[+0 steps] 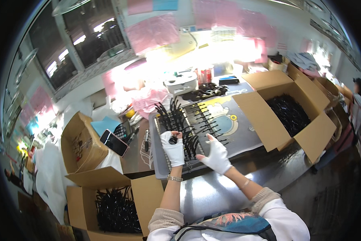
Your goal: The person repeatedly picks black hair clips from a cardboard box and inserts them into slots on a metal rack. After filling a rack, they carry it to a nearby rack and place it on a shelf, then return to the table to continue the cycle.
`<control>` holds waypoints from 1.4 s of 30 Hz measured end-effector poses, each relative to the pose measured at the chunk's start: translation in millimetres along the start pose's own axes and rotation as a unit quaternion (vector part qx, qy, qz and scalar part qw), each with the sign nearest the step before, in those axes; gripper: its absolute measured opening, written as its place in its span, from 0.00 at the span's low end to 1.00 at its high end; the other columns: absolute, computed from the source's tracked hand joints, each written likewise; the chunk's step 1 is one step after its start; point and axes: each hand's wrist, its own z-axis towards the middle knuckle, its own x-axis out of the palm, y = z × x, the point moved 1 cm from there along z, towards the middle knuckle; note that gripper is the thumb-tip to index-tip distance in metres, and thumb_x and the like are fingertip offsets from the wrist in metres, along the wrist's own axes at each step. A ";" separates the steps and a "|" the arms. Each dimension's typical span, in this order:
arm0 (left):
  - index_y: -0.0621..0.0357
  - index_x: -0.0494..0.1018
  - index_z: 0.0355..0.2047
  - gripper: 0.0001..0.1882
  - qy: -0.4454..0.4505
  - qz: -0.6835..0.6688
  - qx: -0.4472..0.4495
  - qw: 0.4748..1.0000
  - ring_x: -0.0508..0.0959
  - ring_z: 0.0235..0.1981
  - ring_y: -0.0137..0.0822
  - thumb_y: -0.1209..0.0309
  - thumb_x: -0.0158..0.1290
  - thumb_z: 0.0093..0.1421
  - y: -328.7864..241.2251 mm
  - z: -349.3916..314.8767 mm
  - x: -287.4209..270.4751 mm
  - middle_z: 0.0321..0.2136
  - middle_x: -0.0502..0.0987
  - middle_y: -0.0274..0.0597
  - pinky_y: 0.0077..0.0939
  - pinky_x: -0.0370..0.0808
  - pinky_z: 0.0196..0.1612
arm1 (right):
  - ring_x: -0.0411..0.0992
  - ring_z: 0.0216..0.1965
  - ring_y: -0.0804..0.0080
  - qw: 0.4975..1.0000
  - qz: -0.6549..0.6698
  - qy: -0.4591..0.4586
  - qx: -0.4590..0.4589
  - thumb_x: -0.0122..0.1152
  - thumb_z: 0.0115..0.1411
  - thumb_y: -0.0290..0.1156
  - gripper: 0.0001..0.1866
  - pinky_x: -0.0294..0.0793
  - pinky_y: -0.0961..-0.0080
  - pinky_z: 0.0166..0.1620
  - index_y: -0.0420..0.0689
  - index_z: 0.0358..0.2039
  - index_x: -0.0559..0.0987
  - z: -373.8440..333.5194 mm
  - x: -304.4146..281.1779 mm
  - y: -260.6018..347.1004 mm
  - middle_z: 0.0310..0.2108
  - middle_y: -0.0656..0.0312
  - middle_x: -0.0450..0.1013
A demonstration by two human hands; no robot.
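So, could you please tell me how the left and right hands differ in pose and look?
The left hand is curled around a black item, while the right hand is open, its thumb apart from its fingers. The left wrist bears a broad metallic band; the right wrist has a thin pale band. Both hands wear white gloves that leave finger ends bare.

White-gloved hands over a grey tray of black strips, open cartons of black pieces either side
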 end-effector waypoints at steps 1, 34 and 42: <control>0.61 0.72 0.32 0.09 0.001 0.044 0.064 0.997 0.73 0.32 0.29 0.81 0.63 0.56 0.8 0.6 3.1 0.32 0.72 0.35 0.25 0.73 0.42 | 0.70 0.59 0.51 0.997 0.060 0.001 0.052 0.77 0.45 0.48 0.53 0.67 0.65 0.63 0.28 0.63 0.62 6.0 12.6 6.6 0.59 0.40 0.68; 0.56 0.69 0.28 0.13 0.034 -0.140 -0.133 0.981 0.71 0.27 0.23 0.64 0.56 0.68 36.0 15.8 -34.2 0.25 0.74 0.29 0.22 0.70 0.34 | 0.74 0.22 0.53 0.922 0.325 0.030 -0.208 0.70 0.52 0.29 0.10 0.73 0.63 0.26 0.45 0.31 0.76 38.9 59.8 96.6 0.20 0.54 0.72; 0.60 0.67 0.25 0.15 0.205 0.190 0.141 0.950 0.72 0.18 0.48 0.68 0.61 0.62 7.3 17.1 19.2 0.18 0.70 0.53 0.34 0.67 0.24 | 0.74 0.20 0.63 0.949 -0.125 -0.031 -0.288 0.72 0.46 0.38 0.10 0.73 0.70 0.25 0.51 0.18 0.78 45.1 -177.1 27.6 0.16 0.62 0.73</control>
